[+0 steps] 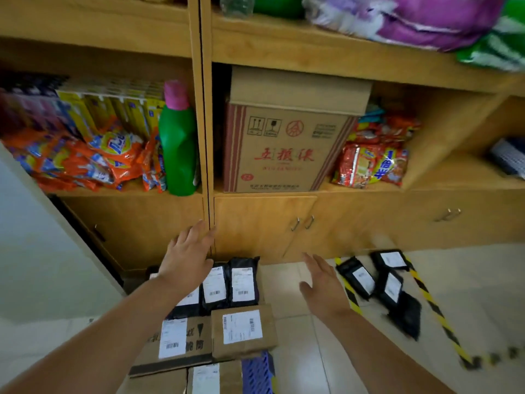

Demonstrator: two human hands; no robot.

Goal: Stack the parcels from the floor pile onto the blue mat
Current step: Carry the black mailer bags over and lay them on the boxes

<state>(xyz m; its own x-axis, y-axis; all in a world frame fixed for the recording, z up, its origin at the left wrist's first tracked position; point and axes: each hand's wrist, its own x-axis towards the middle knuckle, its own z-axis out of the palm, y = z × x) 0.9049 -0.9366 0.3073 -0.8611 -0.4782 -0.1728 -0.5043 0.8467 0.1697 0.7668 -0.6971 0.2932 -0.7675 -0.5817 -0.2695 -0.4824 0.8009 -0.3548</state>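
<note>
We see both hands empty, fingers spread wide. The left hand (187,260) hovers over the stacked parcels at lower centre; the right hand (324,288) hangs above bare floor tiles, between the stack and the floor pile.

The floor pile (380,282), at right of centre, consists of black poly mailers with white labels, lying loose across a yellow-black floor tape (434,305). We judge these light, soft and slippery; take each by pinching both short edges, or slide flat fingers under it.

The stack holds more black mailers (244,282) and cardboard boxes (244,331), stiff and squarely graspable by opposite sides. The blue mat (258,376) shows only at the bottom edge.
</note>
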